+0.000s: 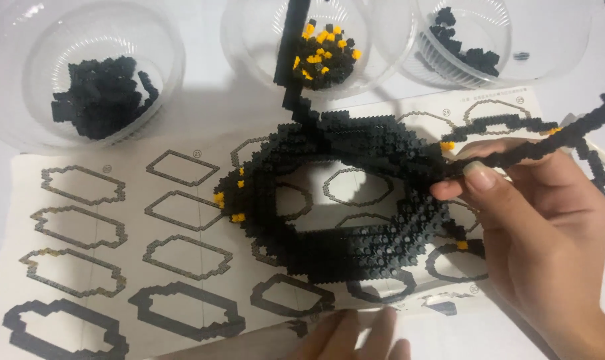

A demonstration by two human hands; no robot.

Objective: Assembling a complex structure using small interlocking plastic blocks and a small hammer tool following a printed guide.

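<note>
A large black ring-shaped model of tiny building bricks (342,200), with a few yellow bricks on its left side, lies on a printed instruction sheet (116,253). My right hand (542,227) pinches a thin black strip of joined bricks (516,150) between thumb and fingers, at the model's right edge. The strip arcs up toward the right edge of the view. My left hand (356,337) shows only as fingertips at the bottom edge, resting flat on the sheet below the model, holding nothing.
Three clear plastic bowls stand at the back: the left bowl (22,113) holds black bricks, the middle bowl (249,53) black and yellow bricks, the right bowl (556,40) black bricks. The sheet shows several outline diagrams of rings.
</note>
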